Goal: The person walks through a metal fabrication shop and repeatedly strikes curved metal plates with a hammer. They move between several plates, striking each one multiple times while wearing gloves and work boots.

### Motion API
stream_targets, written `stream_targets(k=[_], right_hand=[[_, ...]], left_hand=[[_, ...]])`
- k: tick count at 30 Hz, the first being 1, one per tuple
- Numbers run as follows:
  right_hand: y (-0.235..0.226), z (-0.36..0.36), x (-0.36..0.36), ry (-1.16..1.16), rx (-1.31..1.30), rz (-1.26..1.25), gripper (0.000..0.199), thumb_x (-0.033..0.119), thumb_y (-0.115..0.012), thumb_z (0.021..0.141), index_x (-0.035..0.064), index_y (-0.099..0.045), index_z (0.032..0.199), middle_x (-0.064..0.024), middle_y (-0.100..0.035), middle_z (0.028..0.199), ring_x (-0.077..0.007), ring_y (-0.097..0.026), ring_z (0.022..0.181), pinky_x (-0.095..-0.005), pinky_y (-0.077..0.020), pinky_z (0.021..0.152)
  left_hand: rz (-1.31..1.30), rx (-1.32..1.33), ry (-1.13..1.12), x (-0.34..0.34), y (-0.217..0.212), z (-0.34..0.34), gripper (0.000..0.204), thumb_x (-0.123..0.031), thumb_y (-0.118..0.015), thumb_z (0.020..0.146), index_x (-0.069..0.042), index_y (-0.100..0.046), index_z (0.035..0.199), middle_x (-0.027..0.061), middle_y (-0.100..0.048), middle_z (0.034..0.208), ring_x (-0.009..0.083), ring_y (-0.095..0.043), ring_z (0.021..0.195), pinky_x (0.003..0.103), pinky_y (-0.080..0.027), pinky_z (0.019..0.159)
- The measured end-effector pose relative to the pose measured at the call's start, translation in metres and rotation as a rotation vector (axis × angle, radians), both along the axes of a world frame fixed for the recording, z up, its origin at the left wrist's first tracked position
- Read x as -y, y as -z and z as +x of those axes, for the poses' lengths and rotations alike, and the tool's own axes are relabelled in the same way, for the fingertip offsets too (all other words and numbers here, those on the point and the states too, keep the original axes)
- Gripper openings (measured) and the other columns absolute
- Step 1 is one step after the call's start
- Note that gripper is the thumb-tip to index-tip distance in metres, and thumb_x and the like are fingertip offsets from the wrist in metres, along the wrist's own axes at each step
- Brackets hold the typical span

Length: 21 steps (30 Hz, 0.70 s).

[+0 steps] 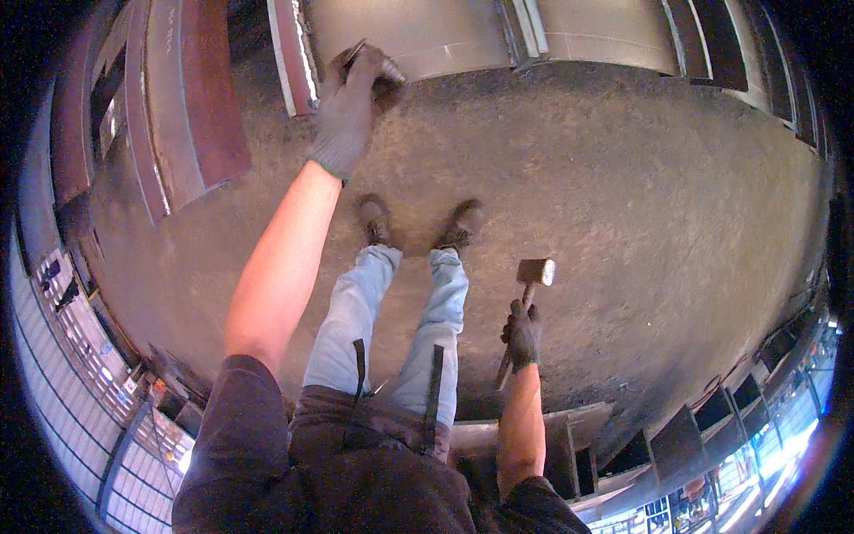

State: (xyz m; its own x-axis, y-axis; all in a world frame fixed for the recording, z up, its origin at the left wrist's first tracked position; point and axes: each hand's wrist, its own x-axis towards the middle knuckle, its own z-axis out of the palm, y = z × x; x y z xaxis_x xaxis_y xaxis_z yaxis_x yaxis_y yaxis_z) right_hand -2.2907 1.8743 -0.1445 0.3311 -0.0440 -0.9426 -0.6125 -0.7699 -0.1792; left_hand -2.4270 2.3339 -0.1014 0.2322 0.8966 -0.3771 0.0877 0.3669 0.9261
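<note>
My left hand (345, 111), in a grey knit glove with a green cuff, reaches far forward. Its fingers are closed around a dark, ribbed-looking piece (391, 73), whose exact kind I cannot make out. That piece is at the near edge of a large steel plate (427, 40), beside a reddish-brown steel bar (292, 58). Lower down on the right, my right hand (523, 334), in a dark glove, grips a hammer (536, 272) by its handle. The blocky hammer head points forward, above the floor and apart from the plates.
Reddish-brown steel beams (209, 107) lie at the far left. More upright dark plates (712, 44) line the far right. My boots (459, 224) stand on the dirty brown floor (640, 214). Steel framing (569, 449) is close behind me.
</note>
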Motion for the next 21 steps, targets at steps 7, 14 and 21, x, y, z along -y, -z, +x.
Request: stream_targets(k=[7,14,21], right_hand=[[0.006,0.003,0.041,0.07,-0.068,-0.029,0.026,0.032,-0.067,0.096,0.0122,-0.051,0.1,0.0008,-0.048,0.065,-0.0131,-0.047,0.046,-0.0328,-0.0392,0.04],[-0.006,-0.007,0.084,0.042,-0.128,-0.159,0.029,0.039,-0.066,0.096,0.0127,-0.053,0.098,-0.0002,-0.045,0.061,-0.0152,-0.047,0.045,-0.0343,-0.0376,0.04],[-0.03,0.018,0.123,0.053,0.008,-0.158,0.029,0.038,-0.065,0.096,0.0134,-0.05,0.096,0.0007,-0.044,0.061,-0.014,-0.044,0.043,-0.0333,-0.0354,0.039]], left_hand=[[-0.074,0.037,-0.115,0.058,-0.042,-0.013,0.029,-0.031,-0.064,0.103,-0.007,-0.057,0.118,0.0041,-0.067,0.1,0.0163,-0.068,0.095,0.035,-0.059,0.089],[0.003,-0.267,0.271,0.111,-0.024,-0.045,0.024,-0.025,-0.064,0.101,-0.005,-0.062,0.115,0.0053,-0.068,0.099,0.016,-0.066,0.095,0.031,-0.056,0.085],[-0.3,0.088,0.149,0.136,-0.045,0.063,0.033,-0.016,-0.064,0.101,0.002,-0.056,0.127,0.0081,-0.066,0.104,0.0169,-0.066,0.095,0.032,-0.057,0.084]])
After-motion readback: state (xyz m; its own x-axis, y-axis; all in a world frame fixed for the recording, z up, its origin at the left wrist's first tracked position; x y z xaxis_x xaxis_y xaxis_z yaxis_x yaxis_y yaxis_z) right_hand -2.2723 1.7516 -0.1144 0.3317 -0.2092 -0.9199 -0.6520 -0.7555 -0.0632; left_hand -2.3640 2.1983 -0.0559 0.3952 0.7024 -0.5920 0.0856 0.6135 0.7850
